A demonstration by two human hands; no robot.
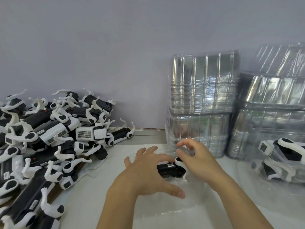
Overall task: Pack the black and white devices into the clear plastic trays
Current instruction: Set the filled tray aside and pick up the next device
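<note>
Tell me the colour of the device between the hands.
The device is mostly black, with a white curved arm at its right end; the head view shows it.

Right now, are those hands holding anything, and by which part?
The left hand lies spread over the black body of one device. The right hand curls its fingers around the device's white end. Whether it also grips the clear tray cannot be told.

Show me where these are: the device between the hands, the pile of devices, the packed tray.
device (170,169), head view, black body.
pile of devices (49,138), head view, middle of the heap.
packed tray (280,164), head view, clear front wall.
</note>
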